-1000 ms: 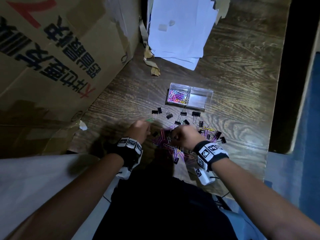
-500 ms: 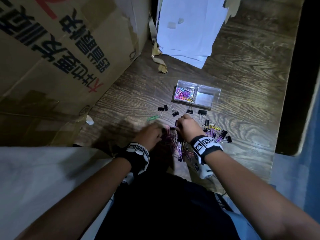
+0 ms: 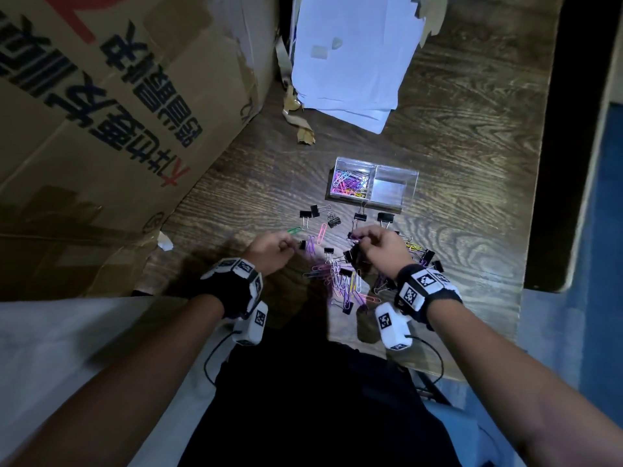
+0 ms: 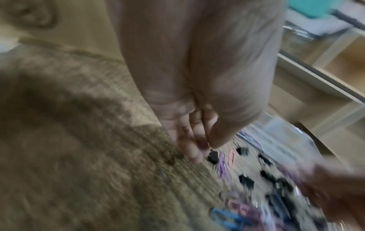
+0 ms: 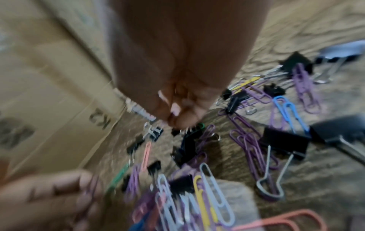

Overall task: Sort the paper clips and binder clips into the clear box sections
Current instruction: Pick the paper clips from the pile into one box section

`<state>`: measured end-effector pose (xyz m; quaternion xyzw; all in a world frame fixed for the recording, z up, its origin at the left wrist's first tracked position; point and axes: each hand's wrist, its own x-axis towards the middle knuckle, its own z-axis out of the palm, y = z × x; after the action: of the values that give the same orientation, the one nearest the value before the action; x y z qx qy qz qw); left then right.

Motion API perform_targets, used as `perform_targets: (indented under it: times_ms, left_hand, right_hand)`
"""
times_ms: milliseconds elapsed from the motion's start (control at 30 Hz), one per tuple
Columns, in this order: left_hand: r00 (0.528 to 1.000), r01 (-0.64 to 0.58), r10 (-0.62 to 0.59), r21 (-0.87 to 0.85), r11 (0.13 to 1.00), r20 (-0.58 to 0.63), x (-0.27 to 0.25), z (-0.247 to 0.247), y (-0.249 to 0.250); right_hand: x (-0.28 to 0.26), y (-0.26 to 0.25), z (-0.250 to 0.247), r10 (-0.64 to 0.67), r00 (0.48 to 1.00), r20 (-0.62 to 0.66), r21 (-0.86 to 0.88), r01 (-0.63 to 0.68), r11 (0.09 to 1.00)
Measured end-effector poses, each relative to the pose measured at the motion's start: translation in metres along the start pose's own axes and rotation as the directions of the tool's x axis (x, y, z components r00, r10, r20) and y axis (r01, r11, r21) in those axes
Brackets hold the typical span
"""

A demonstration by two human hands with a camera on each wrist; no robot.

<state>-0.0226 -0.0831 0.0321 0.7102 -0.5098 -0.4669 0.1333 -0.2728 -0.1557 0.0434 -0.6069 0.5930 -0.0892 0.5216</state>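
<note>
The clear box (image 3: 409,188) stands on the wooden table; its left section holds coloured paper clips (image 3: 349,183) and its right section looks bare. Black binder clips (image 3: 315,212) lie in front of it, and a mixed pile of clips (image 3: 342,279) lies nearer me. My left hand (image 3: 276,247) is curled at the pile's left edge; in the right wrist view a thin purple paper clip (image 5: 91,186) lies between its fingers. My right hand (image 3: 376,242) is curled over the pile's far side, its fingertips (image 5: 178,120) pinching what looks like a small black binder clip (image 5: 175,131). Both wrist views are blurred.
A big cardboard box (image 3: 111,129) walls the left side. A stack of white paper (image 3: 354,55) and torn tape scraps (image 3: 305,133) lie behind the clear box. The table's edge (image 3: 536,197) runs down the right. A green paper clip (image 3: 294,230) lies by my left hand.
Both hands have shifted forward over the pile, toward the binder clips in front of the box. The green paper clip that was at my left fingertips now lies on the table.
</note>
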Motion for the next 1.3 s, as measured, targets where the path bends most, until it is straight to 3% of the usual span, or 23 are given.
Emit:
perform_targets:
  times_ms: [67,133,333,433,533,600,667,800,933,1133,1300]
  left_hand:
    - [0.992,0.102,-0.111,-0.138,0.985,-0.055,0.004,-0.001,0.002]
    - [0.987,0.119,-0.142,-0.255,0.96,-0.076,0.007,-0.004,0.005]
    - [0.967,0.142,-0.22,-0.448,0.883,-0.129,0.018,-0.008,0.01]
    - [0.958,0.201,-0.249,-0.285,0.937,-0.144,0.024,-0.012,0.012]
    - [0.973,0.131,-0.116,0.065,0.989,-0.2,0.022,-0.013,0.012]
    - [0.985,0.004,0.032,0.208,0.978,-0.171,0.024,-0.011,0.006]
    - [0.986,-0.055,0.101,0.307,0.95,-0.135,0.025,-0.008,-0.001]
    - [0.981,-0.045,0.102,0.314,0.948,-0.168,0.026,0.0,0.0]
    - [0.992,-0.042,0.076,0.302,0.952,-0.103,0.026,0.002,0.005]
    - [0.982,0.034,-0.035,-0.008,0.999,-0.186,0.018,0.0,0.017]
    - [0.988,0.059,-0.107,-0.371,0.927,-0.11,0.019,0.002,0.02]
  right_hand:
    - [-0.002,0.0,0.0,0.136,0.99,0.029,0.18,-0.139,0.974]
    - [-0.005,-0.005,0.0,0.222,0.971,0.091,0.352,-0.24,0.905]
    - [-0.008,-0.01,0.004,0.287,0.942,0.176,0.474,-0.336,0.814]
    - [-0.006,-0.016,0.006,0.361,0.92,0.151,0.544,-0.383,0.747]
    - [-0.004,-0.022,0.008,0.403,0.897,0.179,0.561,-0.43,0.708]
    - [-0.001,-0.027,0.01,0.363,0.908,0.209,0.52,-0.418,0.745]
    - [0.002,-0.028,0.012,0.307,0.934,0.184,0.405,-0.357,0.842]
    - [0.008,-0.033,0.021,0.173,0.98,0.098,0.047,-0.178,0.983]
    - [0.018,-0.045,0.036,0.06,0.998,-0.013,-0.26,-0.062,0.964]
    - [0.033,-0.053,0.058,0.067,0.993,-0.1,-0.324,-0.096,0.941]
    - [0.037,-0.05,0.06,0.072,0.993,-0.099,-0.363,-0.103,0.926]
